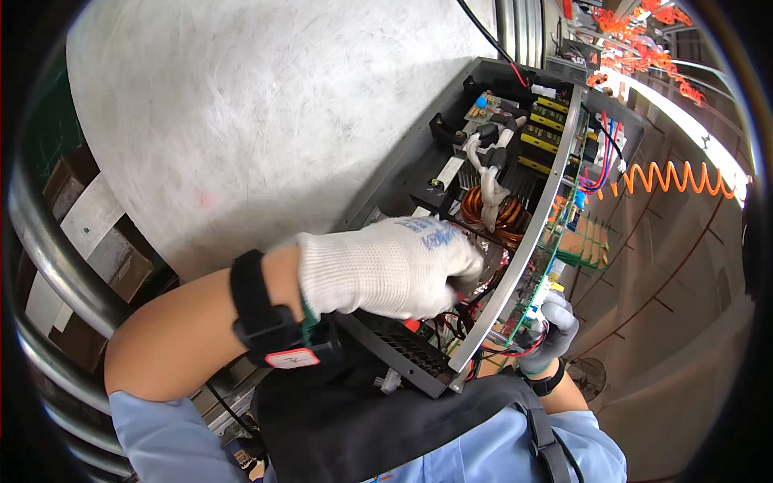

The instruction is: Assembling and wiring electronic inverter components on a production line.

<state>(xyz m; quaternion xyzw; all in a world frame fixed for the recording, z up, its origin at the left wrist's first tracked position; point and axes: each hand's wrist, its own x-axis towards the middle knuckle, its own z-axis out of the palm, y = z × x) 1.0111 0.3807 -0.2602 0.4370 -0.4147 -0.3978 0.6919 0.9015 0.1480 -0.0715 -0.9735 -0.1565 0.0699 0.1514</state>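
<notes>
A dark metal electronics chassis [403, 185] lies open at a slant in front of me. My left hand [398, 266], in a white knit glove, reaches into its near part, beside a copper-wound coil [499, 216]. Its fingers are curled among wires, partly hidden, and what they grip does not show. A green circuit board [527, 302] runs along the outside of the right metal rail [519, 266]. At the board's near end my right hand [555, 328], gloved in grey, has its fingers bent beside a white connector and a red wire [531, 348]; what it holds is unclear.
A worn pale work surface [241, 113] spreads at the upper left. Metal tubes [64, 258] curve along the left side, with cardboard boxes [113, 249] behind them. An orange coiled hose [676, 179] stretches out at right. A black cable [483, 32] enters the chassis's far end.
</notes>
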